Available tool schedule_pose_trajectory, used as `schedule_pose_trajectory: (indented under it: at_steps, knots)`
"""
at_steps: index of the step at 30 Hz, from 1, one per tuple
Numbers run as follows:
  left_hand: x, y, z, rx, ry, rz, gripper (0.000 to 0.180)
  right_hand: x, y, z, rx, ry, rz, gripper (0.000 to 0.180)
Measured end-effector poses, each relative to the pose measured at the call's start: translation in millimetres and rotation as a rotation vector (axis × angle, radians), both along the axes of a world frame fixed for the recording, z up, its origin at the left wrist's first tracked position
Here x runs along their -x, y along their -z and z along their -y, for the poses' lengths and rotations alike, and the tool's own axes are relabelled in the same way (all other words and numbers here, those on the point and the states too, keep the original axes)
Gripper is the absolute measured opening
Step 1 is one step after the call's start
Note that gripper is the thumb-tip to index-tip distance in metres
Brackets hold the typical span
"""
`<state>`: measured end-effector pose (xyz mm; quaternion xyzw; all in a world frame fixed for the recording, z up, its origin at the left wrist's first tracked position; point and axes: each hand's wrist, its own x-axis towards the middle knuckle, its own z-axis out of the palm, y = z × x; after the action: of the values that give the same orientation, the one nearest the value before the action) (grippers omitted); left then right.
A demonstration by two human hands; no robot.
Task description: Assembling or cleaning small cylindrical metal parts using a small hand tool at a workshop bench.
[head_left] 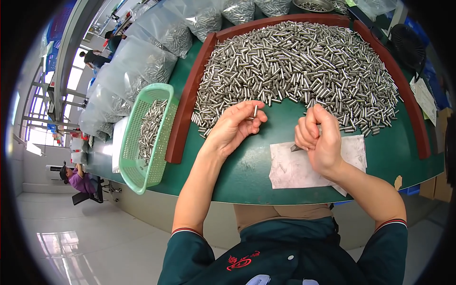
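A short, shiny metal pin [255,111] stands between the fingertips of my left hand [235,126], its palm turned up. My right hand [319,140] is closed in a loose fist, thumb on top. Out of its lower side pokes a small dark grey end [295,148] of something mostly hidden by the fingers. Both hands hover at the near edge of a big heap of metal pins [289,57]. Under the right hand lies a smudged white sheet [285,171], paper or cloth.
Dark red wooden bars [187,109] frame the heap on the green table [242,178]. At left stands a green perforated basket [127,156] with more pins. Clear bags of pins [156,61] line the far left; a black fan [407,45] stands far right. Another person [80,180] sits farther off.
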<state>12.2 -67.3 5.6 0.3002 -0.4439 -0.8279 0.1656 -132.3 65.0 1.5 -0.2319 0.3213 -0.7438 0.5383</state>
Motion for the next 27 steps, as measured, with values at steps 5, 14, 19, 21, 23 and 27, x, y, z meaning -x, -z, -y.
schedule_pose_trajectory:
  at_steps: [5, 14, 19, 21, 23, 27]
  knots:
    - [5, 8, 2, 0.347, -0.112, 0.097, 0.025, 1, 0, -1, 0.002, -0.002, 0.001, 0.041]
    - [31, 27, -7, 1.603, -0.235, 0.525, 0.014, -1, -1, 1, 0.019, -0.010, -0.002, 0.040]
    - [31, 25, -9, 1.642, -0.227, 0.523, 0.008, 0, 0, 1, 0.001, -0.010, -0.010, 0.040]
    - [30, 25, -8, 1.640, -0.227, 0.510, 0.006, 0, -2, 1, -0.004, -0.006, -0.011, 0.040]
    - [28, 25, -7, 1.611, -0.164, 0.491, 0.007, -2, -4, 1, -0.008, -0.003, -0.012, 0.040]
    - [21, 19, -8, 1.200, -0.080, 0.404, 0.008, 0, -3, 1, -0.026, -0.003, -0.028, 0.040]
